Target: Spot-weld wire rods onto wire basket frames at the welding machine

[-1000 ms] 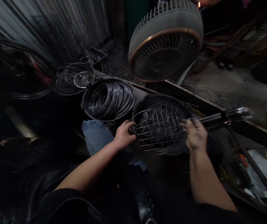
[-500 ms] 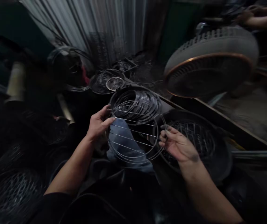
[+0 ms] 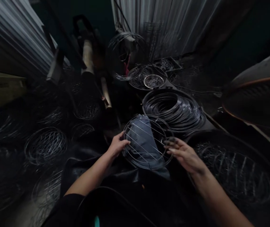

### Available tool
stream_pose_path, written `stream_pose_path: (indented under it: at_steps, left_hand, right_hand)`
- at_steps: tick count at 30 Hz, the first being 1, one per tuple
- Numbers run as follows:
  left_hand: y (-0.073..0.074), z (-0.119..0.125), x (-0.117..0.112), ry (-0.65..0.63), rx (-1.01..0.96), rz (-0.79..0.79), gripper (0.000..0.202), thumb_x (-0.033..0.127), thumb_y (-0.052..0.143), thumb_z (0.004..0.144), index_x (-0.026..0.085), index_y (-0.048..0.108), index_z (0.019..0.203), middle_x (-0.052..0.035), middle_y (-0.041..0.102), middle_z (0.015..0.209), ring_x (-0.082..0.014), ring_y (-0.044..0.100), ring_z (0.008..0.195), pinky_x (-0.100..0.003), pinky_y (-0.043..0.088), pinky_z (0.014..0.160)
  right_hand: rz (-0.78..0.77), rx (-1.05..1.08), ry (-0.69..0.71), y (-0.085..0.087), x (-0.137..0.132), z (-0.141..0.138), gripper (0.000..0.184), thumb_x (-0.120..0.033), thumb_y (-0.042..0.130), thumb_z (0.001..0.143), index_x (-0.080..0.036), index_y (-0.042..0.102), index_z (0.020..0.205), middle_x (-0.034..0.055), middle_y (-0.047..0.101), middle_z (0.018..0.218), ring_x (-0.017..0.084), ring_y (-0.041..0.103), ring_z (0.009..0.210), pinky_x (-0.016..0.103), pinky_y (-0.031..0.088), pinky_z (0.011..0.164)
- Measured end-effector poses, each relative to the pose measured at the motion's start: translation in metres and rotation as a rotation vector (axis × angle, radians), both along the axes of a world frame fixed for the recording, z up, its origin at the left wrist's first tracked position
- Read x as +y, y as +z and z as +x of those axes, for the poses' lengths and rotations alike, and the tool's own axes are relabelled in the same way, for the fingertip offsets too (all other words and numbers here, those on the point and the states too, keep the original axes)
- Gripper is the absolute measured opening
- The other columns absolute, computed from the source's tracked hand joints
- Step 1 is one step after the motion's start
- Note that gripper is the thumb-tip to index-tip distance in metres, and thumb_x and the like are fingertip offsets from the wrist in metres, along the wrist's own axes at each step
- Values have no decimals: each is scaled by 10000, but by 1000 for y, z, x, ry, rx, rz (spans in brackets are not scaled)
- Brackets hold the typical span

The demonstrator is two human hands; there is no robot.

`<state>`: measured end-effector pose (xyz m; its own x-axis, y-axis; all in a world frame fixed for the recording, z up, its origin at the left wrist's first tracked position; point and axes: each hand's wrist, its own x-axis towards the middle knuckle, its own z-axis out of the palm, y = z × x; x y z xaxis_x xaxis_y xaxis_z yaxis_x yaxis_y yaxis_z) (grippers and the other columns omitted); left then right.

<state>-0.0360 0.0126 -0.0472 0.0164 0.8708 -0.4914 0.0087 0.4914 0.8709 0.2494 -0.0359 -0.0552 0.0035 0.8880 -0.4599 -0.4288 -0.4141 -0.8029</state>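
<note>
A round wire grill grate (image 3: 146, 142), made of thin rings crossed by several parallel bars, is held up in front of me over my lap. My left hand (image 3: 117, 145) is closed on its left rim, thumb on top. At the right rim, the fingers of my right hand (image 3: 183, 154) pinch the wire; they are slightly blurred. Blue-grey cloth (image 3: 140, 130) shows through the bars. Just beyond the grate lies a large coil of wire rings (image 3: 184, 110) in a dark container.
On the right, a dark basin (image 3: 193, 134) holds wire grates, with a fan (image 3: 257, 85) behind it. Several wire grates (image 3: 47, 145) lie to the left. A small round dish (image 3: 153, 81) with metal bits stands farther back, near a corrugated metal wall (image 3: 172, 25).
My view has turned left, so the surroundings shift right and more grates show at the left. Both hands still hold the grate, now lower and clear of the wire coil.
</note>
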Motion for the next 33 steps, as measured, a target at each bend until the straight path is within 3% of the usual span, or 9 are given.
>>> stream_pose_path:
  at_steps: [2,4,8,11,15,17,21,26,33]
  left_hand:
    - [14,-13,9,52,-2,82,661,94,688,508,141,632,1165,-55,691,1011,-171,637,863,-262,510,755]
    - [31,-33,19,77,23,190,680,106,696,506,132,634,1183,-55,694,982,-156,629,827,-252,504,748]
    - [63,-79,41,76,132,357,645,144,683,552,163,647,1196,-32,693,899,-143,611,795,-265,498,778]
    - [74,-108,56,28,243,434,536,123,674,536,177,718,1068,-35,695,957,-173,612,895,-285,483,863]
    - [74,-137,73,-4,270,533,476,145,690,535,190,736,1007,-41,673,1111,-220,591,1035,-342,459,951]
    - [72,-149,81,8,270,565,485,158,697,536,181,731,1019,-51,668,1135,-235,588,1061,-375,446,982]
    - [67,-170,100,41,326,661,463,164,687,545,176,734,1005,-45,684,1092,-248,590,1086,-417,403,1047]
    - [56,-181,124,88,414,781,436,147,641,585,184,733,1010,-49,662,1170,-243,547,1198,-407,333,1124]
    - [52,-179,126,173,488,851,391,126,630,652,169,723,1030,-52,674,1163,-207,576,1170,-359,373,1105]
  right_hand:
    - [122,-100,-88,12,17,-7,550,-197,858,508,-264,647,1012,36,657,1135,190,633,979,280,523,762]
    - [218,-138,-78,28,33,-19,574,-202,851,519,-288,637,1045,31,630,1198,199,617,1027,310,518,821]
    - [303,58,330,59,59,-50,687,-200,841,541,-283,593,1177,82,611,1256,247,623,1050,374,509,851]
    - [265,153,392,64,78,-76,600,-285,820,608,-269,599,1166,86,658,1169,241,650,992,348,530,770]
    - [126,100,296,51,102,-117,364,-359,824,623,-200,666,910,13,678,703,135,626,597,254,509,572]
    - [64,135,261,42,111,-136,351,-376,843,592,-183,670,829,-13,629,602,100,565,514,224,482,515]
    - [38,252,196,26,126,-167,325,-346,852,569,-168,668,768,-24,595,565,74,522,505,190,437,480]
    - [137,344,152,3,133,-198,282,-349,833,563,-187,635,682,-39,551,483,81,459,432,209,372,426]
    - [157,402,119,-11,119,-223,273,-385,803,621,-199,614,682,-42,551,486,93,466,435,246,393,462]
